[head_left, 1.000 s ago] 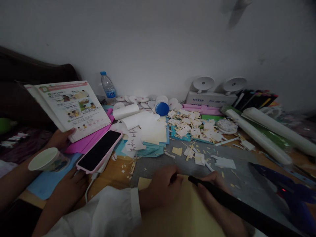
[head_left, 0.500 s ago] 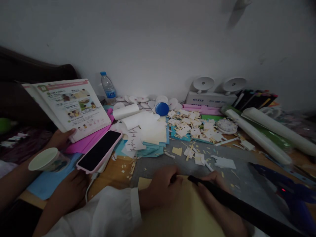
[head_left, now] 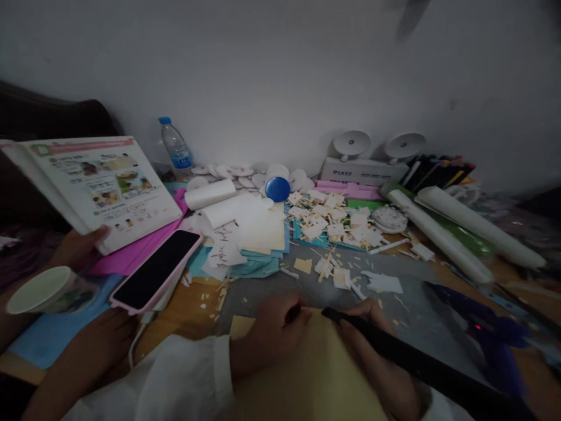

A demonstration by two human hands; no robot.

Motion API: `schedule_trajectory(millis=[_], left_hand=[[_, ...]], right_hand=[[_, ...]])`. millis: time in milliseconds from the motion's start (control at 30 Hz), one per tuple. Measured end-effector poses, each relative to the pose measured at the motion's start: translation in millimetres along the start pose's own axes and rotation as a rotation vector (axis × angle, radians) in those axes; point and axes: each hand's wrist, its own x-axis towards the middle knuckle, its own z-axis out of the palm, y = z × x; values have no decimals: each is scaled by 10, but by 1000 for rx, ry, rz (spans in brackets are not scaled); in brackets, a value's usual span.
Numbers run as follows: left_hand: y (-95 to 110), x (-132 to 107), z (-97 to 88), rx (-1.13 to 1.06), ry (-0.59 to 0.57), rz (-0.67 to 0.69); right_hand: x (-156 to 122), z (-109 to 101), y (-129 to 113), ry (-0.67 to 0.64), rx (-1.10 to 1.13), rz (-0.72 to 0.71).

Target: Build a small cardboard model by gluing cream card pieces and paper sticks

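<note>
A pale yellow sheet of paper lies in front of me on the grey mat. My left hand is closed at its upper edge, fingers curled and thumb side against the paper. In my right hand is a long black tool, its tip over the sheet's top edge; dim light and blur hide its exact kind. Beyond my hands lie paper scraps, thin sticks and a heap of small cream cards. A blue hot glue gun with a red light rests at the right.
At left, another person's hand holds an open textbook; their other arm rests beside a phone and a paper cup. A water bottle, white rolls, markers and a box stand near the wall.
The whole scene has shifted left and slightly up or down in places as my head turned. Both my hands keep their hold at the paper with little change.
</note>
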Motion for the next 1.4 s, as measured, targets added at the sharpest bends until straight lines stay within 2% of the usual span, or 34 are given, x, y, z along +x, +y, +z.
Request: schedule_trajectory(millis=[167,433,633,800,1000,1400], left_hand=[[-57,37,0,32,-10,-8],[-61,153,-114,90,-163,-25],[-100,190,-152,120,-225,-36],[-118,212,-167,140,-235,-26],[-41,234,-212,157,-249,30],[-36,233,-229,77,-254,-32]], right_hand=[[23,4,-55,25,94,59],[70,-6,-95,33,156,86],[71,-29,-117,8,171,125],[60,-46,-105,-45,171,117],[66,-14,-98,-92,188,40],[78,6,-119,-85,130,16]])
